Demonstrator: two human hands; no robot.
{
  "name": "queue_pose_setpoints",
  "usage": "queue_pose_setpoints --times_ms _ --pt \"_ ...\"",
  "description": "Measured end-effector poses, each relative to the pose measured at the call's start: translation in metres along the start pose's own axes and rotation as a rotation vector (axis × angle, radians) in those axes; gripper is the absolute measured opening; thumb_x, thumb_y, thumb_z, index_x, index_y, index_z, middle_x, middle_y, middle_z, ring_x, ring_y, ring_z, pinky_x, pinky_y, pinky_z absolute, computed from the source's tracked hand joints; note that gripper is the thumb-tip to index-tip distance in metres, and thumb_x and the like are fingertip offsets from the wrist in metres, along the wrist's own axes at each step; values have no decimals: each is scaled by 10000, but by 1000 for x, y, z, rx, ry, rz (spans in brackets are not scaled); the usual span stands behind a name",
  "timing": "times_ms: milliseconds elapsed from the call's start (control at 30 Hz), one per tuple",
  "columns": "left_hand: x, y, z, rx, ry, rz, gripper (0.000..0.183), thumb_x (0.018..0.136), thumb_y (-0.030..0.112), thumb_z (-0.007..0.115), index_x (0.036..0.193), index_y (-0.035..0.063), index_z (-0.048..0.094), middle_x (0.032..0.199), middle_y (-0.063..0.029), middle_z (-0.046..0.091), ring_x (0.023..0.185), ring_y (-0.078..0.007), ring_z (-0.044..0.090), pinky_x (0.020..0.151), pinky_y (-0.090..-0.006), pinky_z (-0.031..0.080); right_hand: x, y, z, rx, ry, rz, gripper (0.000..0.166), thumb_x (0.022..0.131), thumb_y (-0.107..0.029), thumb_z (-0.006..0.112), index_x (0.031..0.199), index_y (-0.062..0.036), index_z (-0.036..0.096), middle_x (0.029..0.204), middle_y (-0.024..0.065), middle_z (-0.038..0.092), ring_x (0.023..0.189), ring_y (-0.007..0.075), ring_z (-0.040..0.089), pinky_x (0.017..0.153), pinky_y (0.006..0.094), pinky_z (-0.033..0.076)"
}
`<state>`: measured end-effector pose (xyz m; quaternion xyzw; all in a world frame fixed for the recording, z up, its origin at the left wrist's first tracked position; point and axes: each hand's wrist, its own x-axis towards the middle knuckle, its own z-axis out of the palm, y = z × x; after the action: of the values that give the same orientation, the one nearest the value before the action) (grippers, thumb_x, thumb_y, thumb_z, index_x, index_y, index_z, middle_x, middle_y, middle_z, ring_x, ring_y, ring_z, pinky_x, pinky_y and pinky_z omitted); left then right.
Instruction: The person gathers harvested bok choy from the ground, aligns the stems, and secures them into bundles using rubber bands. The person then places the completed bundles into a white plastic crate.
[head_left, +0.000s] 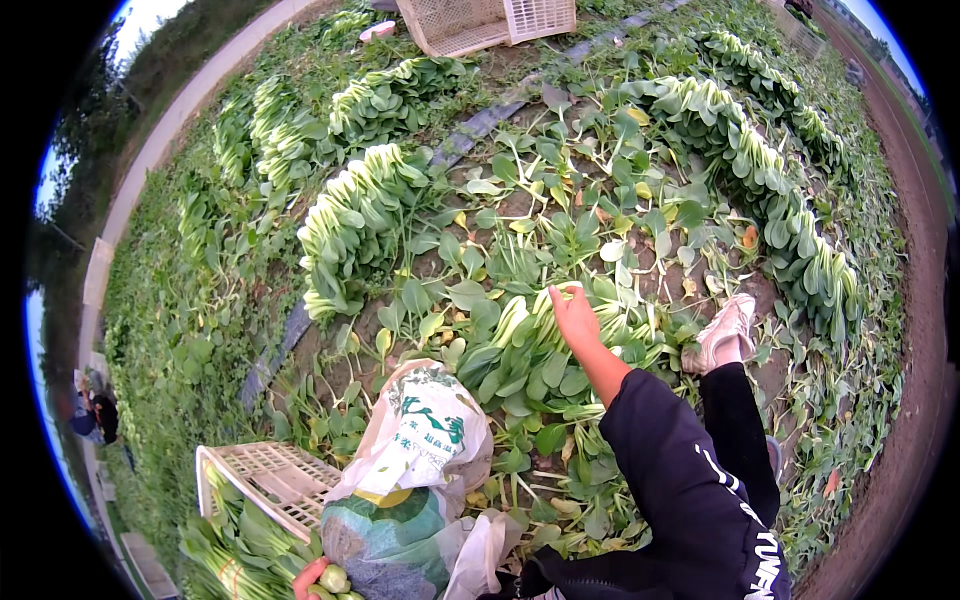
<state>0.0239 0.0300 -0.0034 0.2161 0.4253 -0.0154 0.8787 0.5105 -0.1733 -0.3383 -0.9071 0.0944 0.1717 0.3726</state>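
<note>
My right hand (577, 319) reaches down to a row of cut bok choy (544, 364) on the ground, its fingers at the pale stem ends. Whether those fingers have closed on a stem cannot be made out. At the bottom edge my left hand (310, 579) shows only in part, its fingers curled around several bok choy with thick pale bases (334, 579). Just left of it, bundled greens (232, 559) lie in a plastic crate (281, 480), one bundle bound with a reddish tie. A printed plastic bag or covering (431, 427) spreads over my left leg.
Long rows of bok choy lie at left (352, 217) and right (757, 169). Empty-looking crates (480, 26) stand beyond, near a pink basin (377, 31). A dark plastic strip (480, 131) crosses the leaf-strewn soil. My shoe (724, 334) stands beside the near row. People (96, 412) are far left.
</note>
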Motion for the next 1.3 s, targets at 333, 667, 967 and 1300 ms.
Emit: queue_pose_setpoints --times_ms 333,667,967,1300 --pt "-8 -4 -22 -90 78 -8 319 930 473 447 1096 224 556 839 32 573 757 -189 518 647 -415 439 -22 21 -42 508 -258 -29 587 784 -407 686 1270 -122 521 1209 80 616 1119 277 594 950 440 428" --pt "12 -19 -46 -150 -41 -70 332 927 471 450 1122 230 568 880 23 587 824 -221 544 723 -474 476 -96 62 -101 1402 -573 238 671 812 -49 699 1393 -126 372 1026 83 605 848 190 616 815 386 536" --pt "8 -12 -46 -255 -326 -61 304 930 443 447 1082 209 569 817 9 574 753 -211 516 684 -440 466 -17 30 10 103 35 -52 353 749 -263 767 1012 -53 663 766 67 678 670 153 644 587 320 502" --pt "7 11 -6 1545 -128 1249 1006 647 214 889 1426 218 253 1359 -244 401 1203 -381 482 979 -480 419 44 55 28 -540 -61 -231 800 753 -569 673 1320 -30 505 1232 244 594 1138 397 569 940 476 450"
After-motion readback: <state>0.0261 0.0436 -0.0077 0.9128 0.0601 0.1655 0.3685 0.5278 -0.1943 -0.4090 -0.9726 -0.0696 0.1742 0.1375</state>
